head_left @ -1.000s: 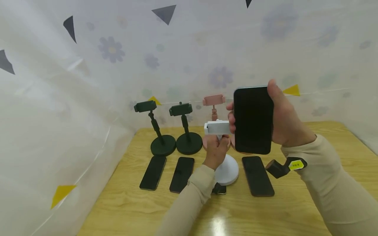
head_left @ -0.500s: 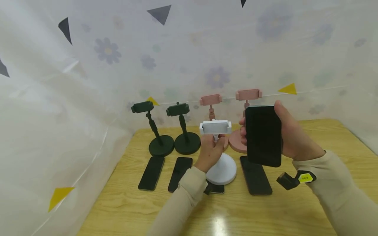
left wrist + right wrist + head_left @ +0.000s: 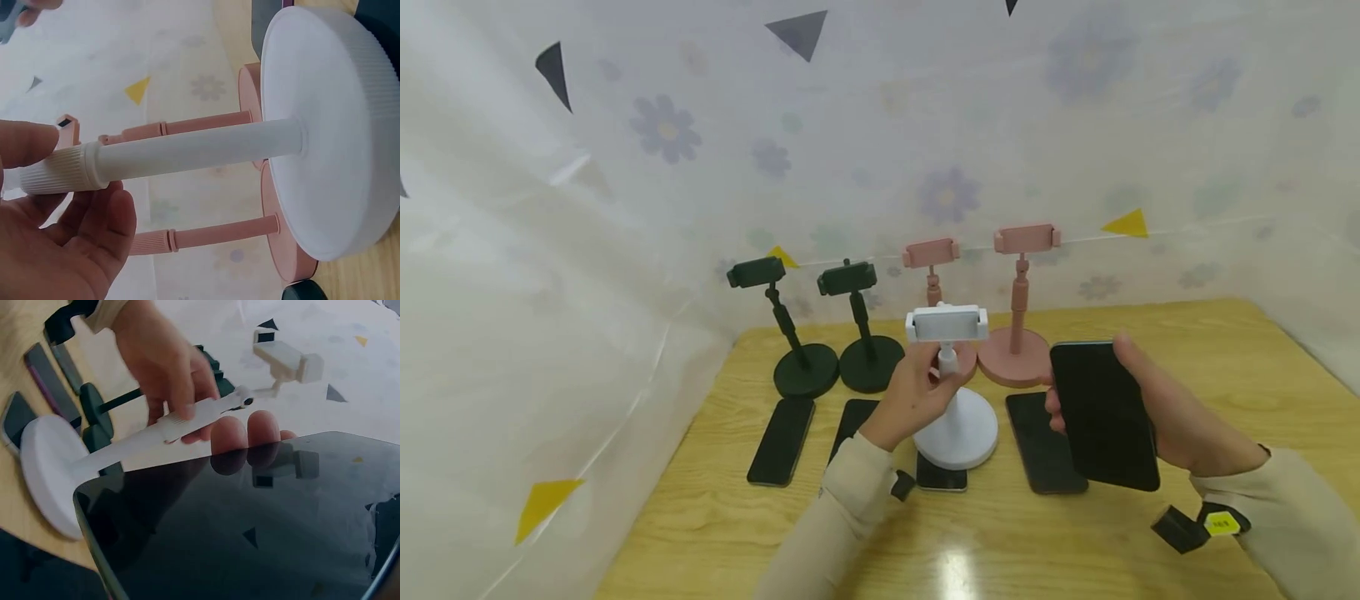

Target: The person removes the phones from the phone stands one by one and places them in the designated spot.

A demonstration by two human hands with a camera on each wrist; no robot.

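My left hand grips the white phone stand by its post, below the clamp. In the left wrist view, thumb and fingers close round the ribbed collar of the upright. The stand's round base overlaps a dark phone on the table in the head view. Off to the right, my right hand holds a smartphone, black screen facing me, thumb along one long edge. Several fingertips show past its other edge in the right wrist view. The white clamp holds nothing.
Two dark green phone stands and two pink ones stand along the back of the wooden table. Dark phones lie before them: a left one, one partly behind my left hand, and a right one. A patterned sheet hangs behind.
My right hand has brought its smartphone down and to the right, uncovering the right pink stand. My left hand still holds the white stand and has turned slightly at the post.
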